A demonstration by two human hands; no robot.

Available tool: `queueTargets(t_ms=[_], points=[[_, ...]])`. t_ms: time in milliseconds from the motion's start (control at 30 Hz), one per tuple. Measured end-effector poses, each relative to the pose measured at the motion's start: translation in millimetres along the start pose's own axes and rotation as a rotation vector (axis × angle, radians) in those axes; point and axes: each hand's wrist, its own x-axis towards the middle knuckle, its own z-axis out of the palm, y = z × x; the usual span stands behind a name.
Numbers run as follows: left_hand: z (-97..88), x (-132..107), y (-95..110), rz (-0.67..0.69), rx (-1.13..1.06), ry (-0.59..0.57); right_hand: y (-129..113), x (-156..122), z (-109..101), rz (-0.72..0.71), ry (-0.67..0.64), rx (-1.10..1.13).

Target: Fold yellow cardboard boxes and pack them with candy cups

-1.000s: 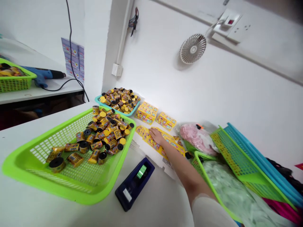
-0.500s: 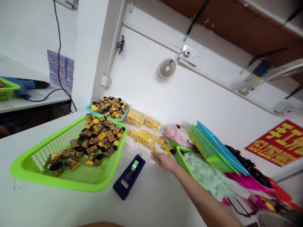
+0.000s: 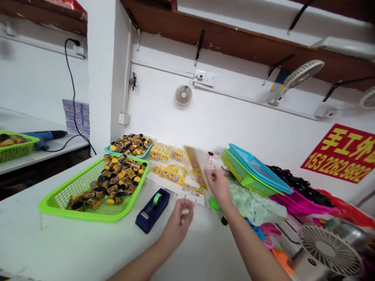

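My right hand (image 3: 218,187) is closed on the edge of a yellow printed cardboard sheet (image 3: 195,166), raised and tilted with its printed face to the left; motion blurs it. Under it, more flat yellow printed sheets (image 3: 172,173) lie on the table. My left hand (image 3: 178,220) hovers over the table, fingers loosely curled and apart, with nothing visible in them. Just left of that hand stands a dark blue tape dispenser (image 3: 152,210) with a green roll. Two folded yellow boxes (image 3: 160,152) stand behind the sheets.
On the left, a green basket (image 3: 88,216) holds many small yellow-and-black tubs; a turquoise basket (image 3: 143,155) behind holds more. At right are stacked baskets (image 3: 252,168), light green plastic bags (image 3: 246,203) and a small fan (image 3: 329,249). A shelf (image 3: 234,43) hangs overhead.
My right hand has lifted a printed sheet off the pile. The left hand has come into view beside the tape dispenser. The camera view has levelled and shifted.
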Motion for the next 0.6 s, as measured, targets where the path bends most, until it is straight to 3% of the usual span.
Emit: queueTargets(t_ms=[100, 167, 233, 367, 600], points=[[-22.0, 32, 26, 0.097, 0.138, 0.167, -4, -34, -20, 0.063, 0.192, 0.292], [-28.1, 48, 35, 0.17, 0.347, 0.234, -4, -58, -22, 0.086, 0.26, 0.46], [-29.5, 56, 38, 0.148, 0.551, 0.255, -1, -77, -20, 0.112, 0.298, 0.595], [-29.2, 59, 34, -0.049, 0.682, 0.184, 12, -98, -18, 0.209, 0.32, 0.785], [-33.7, 75, 36, -0.186, 0.699, -0.024, 34, -116, -31, 0.374, 0.281, 0.886]])
